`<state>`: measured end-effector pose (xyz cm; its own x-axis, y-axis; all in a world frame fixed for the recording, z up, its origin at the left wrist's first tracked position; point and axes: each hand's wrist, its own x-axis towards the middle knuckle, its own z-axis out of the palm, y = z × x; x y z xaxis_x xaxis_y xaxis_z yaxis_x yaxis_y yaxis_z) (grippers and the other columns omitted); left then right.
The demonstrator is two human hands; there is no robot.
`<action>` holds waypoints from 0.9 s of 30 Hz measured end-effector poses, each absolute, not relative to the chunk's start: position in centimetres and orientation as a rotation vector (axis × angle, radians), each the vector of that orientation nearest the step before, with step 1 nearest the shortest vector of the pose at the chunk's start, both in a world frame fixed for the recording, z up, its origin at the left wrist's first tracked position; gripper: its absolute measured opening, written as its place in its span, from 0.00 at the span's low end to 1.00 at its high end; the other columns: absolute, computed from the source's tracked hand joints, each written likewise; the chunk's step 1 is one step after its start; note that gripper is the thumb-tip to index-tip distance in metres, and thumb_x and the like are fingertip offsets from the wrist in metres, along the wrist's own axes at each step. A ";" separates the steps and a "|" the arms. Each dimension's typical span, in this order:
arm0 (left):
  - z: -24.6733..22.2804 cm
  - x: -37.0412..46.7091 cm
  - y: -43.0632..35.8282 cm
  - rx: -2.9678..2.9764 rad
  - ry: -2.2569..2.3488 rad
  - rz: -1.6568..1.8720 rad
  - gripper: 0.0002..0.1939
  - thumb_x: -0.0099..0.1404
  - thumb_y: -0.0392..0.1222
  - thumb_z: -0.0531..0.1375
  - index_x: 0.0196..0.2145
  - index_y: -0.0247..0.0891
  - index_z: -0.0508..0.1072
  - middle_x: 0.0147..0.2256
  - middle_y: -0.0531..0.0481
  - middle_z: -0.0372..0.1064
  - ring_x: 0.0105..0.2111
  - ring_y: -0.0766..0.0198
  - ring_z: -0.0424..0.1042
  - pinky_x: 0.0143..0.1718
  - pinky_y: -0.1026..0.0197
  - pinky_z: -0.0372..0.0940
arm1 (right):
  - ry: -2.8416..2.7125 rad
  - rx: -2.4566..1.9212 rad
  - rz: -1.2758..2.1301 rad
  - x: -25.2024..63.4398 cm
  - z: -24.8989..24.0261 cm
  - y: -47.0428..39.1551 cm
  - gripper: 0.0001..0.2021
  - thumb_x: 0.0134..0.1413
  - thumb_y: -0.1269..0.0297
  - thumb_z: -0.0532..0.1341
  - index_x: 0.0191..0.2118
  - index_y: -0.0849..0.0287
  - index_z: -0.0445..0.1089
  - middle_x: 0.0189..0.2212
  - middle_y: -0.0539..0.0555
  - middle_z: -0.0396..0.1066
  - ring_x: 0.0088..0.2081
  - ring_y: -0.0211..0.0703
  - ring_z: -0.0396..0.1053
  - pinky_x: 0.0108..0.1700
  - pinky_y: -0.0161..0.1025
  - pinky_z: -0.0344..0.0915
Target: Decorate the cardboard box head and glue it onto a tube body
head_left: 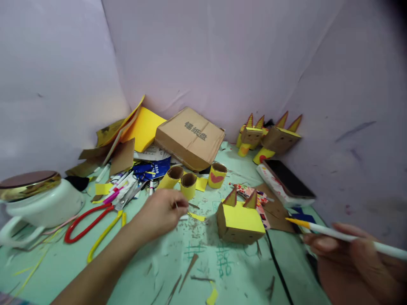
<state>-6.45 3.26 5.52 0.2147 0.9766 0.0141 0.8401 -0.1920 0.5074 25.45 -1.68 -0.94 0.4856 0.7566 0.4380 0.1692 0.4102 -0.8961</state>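
Observation:
At the right edge my right hand (359, 254) is closed around a white marker (343, 236), whose orange-yellow end points left over the table. My left hand (162, 212) is just below the middle, its fingertips pinched together; what they hold, if anything, I cannot make out. Just beyond it stand a yellow-wrapped cardboard tube (188, 186) and another yellow tube (171, 177). Between my hands sits a small cardboard box (241, 222) with a yellow top, two pointed ears and dots on its front. A yellow tube with a pink heart (217, 176) stands behind it.
Red-and-yellow-handled scissors (108, 218), several markers (124, 182) and a white mug (41, 212) lie left. A cardboard carton (190, 137) leans at the back. Eared cardboard figures (281, 137) and a phone on a box (289, 178) are right. Paper scraps litter the green table (235, 279).

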 end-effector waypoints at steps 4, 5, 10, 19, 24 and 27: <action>3.0 -4.7 3.2 2.164 1.805 0.248 0.09 0.56 0.32 0.57 0.25 0.38 0.76 0.31 0.41 0.76 0.32 0.49 0.75 0.27 0.59 0.59 | -0.774 -0.908 0.825 21.3 1.6 -1.5 0.14 0.41 0.47 0.72 0.29 0.51 0.79 0.13 0.48 0.63 0.16 0.38 0.63 0.18 0.37 0.62; 2.6 -4.4 3.2 2.181 1.815 0.217 0.09 0.57 0.32 0.56 0.24 0.38 0.75 0.31 0.40 0.76 0.32 0.48 0.75 0.26 0.60 0.57 | -0.749 -0.883 0.899 20.6 1.6 -1.4 0.14 0.38 0.48 0.73 0.29 0.51 0.80 0.13 0.47 0.63 0.16 0.36 0.61 0.18 0.35 0.61; 2.7 -4.3 2.8 2.363 1.752 0.194 0.12 0.64 0.37 0.50 0.27 0.40 0.71 0.28 0.45 0.74 0.28 0.52 0.73 0.25 0.60 0.54 | -0.669 -0.879 1.021 19.5 0.0 -1.5 0.13 0.43 0.52 0.72 0.30 0.56 0.79 0.15 0.48 0.67 0.18 0.35 0.65 0.22 0.32 0.65; 2.2 -1.6 0.1 2.018 1.146 0.781 0.12 0.65 0.48 0.54 0.29 0.41 0.72 0.26 0.53 0.71 0.27 0.62 0.70 0.30 0.65 0.63 | -0.750 -0.754 1.156 19.0 -1.0 -1.9 0.12 0.47 0.52 0.71 0.31 0.56 0.80 0.16 0.48 0.71 0.19 0.34 0.67 0.24 0.30 0.65; 1.6 -1.1 -0.3 1.841 1.120 0.786 0.14 0.65 0.50 0.55 0.30 0.39 0.74 0.25 0.53 0.69 0.26 0.62 0.68 0.28 0.65 0.61 | -0.867 -0.711 1.216 19.1 -1.7 -2.5 0.10 0.54 0.55 0.68 0.35 0.56 0.79 0.19 0.49 0.73 0.22 0.34 0.69 0.28 0.29 0.65; 1.8 -1.0 -0.5 1.808 1.086 0.816 0.13 0.65 0.49 0.55 0.31 0.39 0.74 0.25 0.53 0.70 0.26 0.63 0.68 0.28 0.65 0.61 | -0.942 -0.740 1.220 19.2 -2.1 -2.7 0.10 0.56 0.55 0.66 0.37 0.56 0.79 0.20 0.49 0.74 0.24 0.34 0.70 0.31 0.30 0.65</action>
<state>-0.99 -0.54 1.80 0.4092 0.9068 0.1016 0.3507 -0.2591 0.8999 19.23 -2.66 -2.10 0.0747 0.9781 0.1943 -0.4350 0.2072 -0.8763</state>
